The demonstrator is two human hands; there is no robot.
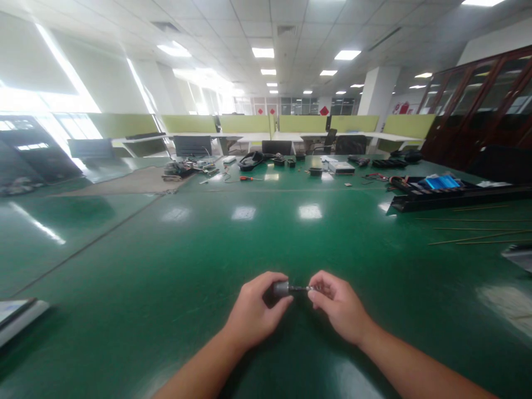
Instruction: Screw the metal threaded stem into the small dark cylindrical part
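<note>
Just above the green table, near its front middle, my left hand is closed around a small grey cylinder, thumb below and fingers above. A thin dark metal rod extends from the cylinder's right end, lying level between the two hands. My right hand pinches the rod's right end between thumb and fingertips. The cylinder's left end is hidden inside my left hand.
Across the table's far side lie an orange screwdriver, small black boxes and loose electronics. At right are a black tray and several thin rods. A flat device edge shows at left.
</note>
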